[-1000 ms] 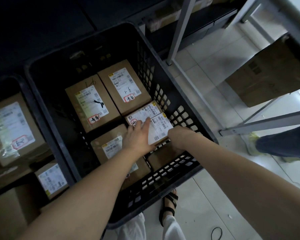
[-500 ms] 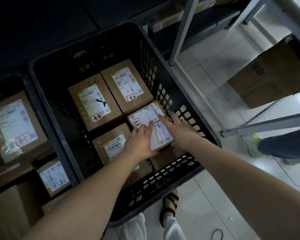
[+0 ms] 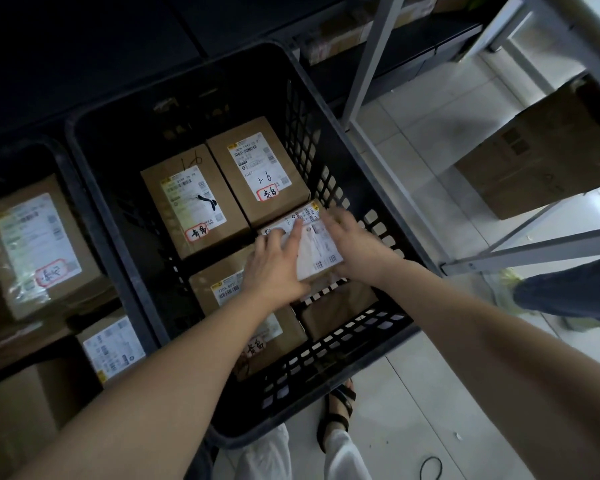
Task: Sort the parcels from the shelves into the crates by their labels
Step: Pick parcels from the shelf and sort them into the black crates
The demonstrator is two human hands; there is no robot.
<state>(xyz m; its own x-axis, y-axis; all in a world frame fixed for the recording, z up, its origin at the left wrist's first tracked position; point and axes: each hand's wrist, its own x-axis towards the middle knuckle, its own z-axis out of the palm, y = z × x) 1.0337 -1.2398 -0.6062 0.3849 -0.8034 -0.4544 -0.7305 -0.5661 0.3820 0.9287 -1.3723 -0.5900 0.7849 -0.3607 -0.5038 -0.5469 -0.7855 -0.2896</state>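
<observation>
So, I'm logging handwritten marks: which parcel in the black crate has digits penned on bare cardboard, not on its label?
The back-left parcel: digits sit on its cardboard above the label. The back-right parcel has them written on the label.

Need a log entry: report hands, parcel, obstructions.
Left hand flat on small parcel, right hand at its right edge, blurred. Parcel in black crate, by right wall. Other parcels close beside, none on top.

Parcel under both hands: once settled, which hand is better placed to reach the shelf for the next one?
Probably the right hand: it rests on the parcel's right edge, nearest the shelf; the left hand lies further inside the crate.
</observation>
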